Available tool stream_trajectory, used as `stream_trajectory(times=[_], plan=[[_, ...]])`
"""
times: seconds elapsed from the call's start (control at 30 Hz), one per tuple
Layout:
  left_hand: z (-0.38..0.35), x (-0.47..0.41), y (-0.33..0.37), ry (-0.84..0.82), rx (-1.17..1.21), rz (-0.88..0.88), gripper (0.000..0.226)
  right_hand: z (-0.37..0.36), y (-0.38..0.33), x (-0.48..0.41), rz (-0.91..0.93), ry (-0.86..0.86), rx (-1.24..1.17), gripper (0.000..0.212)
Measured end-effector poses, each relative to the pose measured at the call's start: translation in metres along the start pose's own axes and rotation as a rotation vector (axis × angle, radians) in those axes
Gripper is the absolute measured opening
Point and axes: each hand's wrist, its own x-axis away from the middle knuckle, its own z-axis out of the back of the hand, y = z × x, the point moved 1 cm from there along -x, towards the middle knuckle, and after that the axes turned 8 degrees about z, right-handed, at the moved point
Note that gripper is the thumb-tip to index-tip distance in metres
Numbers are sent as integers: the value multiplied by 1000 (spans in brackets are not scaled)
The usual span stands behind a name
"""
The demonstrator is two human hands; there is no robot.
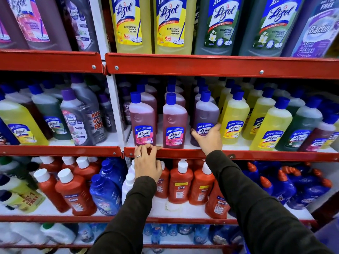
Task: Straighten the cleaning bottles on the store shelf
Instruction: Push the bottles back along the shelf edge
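On the middle shelf stand three front Lizol bottles with blue caps: a pink one (142, 121) at the left, a second pink one (174, 121) beside it, and a purple one (206, 114) to their right. My right hand (209, 137) wraps around the lower part of the purple bottle, thumb across its label. My left hand (146, 162) rests on the red shelf lip (183, 154) just below the left pink bottle, fingers curled and touching the bottle's base, holding nothing. Both arms wear dark sleeves.
Yellow Lizol bottles (234, 118) stand close to the right of the purple one, with green ones (302, 123) beyond. A white upright post (115, 107) divides the shelf bays. Large Lizol bottles (172, 24) fill the shelf above; red Bactin bottles (180, 182) stand below.
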Motion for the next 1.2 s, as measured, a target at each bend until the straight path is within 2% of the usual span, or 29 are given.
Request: stream_trajectory(times=[0.43, 0.57, 0.67, 0.73, 0.77, 0.83, 0.93, 1.07, 1.2], plan=[[-1, 0, 7, 26, 13, 37, 40, 12, 9, 17, 89, -54, 37, 92], [-2, 1, 9, 29, 17, 59, 39, 17, 13, 22, 138, -59, -87, 91], [-3, 1, 10, 34, 24, 71, 38, 30, 21, 26, 212, 184, -236, 75], [-4, 1, 11, 35, 18, 81, 39, 40, 26, 20, 149, 371, -283, 70], [-5, 1, 11, 36, 15, 88, 39, 44, 28, 13, 87, 406, -272, 75], [-6, 0, 11, 36, 17, 96, 40, 49, 33, -5, -25, 357, -183, 91], [-6, 0, 12, 36, 22, 104, 39, 53, 41, -30, -127, 175, -40, 109], [-6, 0, 12, 36, 11, 108, 40, 53, 51, -43, -160, 95, -3, 113], [-7, -1, 12, 40, 10, 103, 39, 54, 57, -37, -102, 88, 90, 107]])
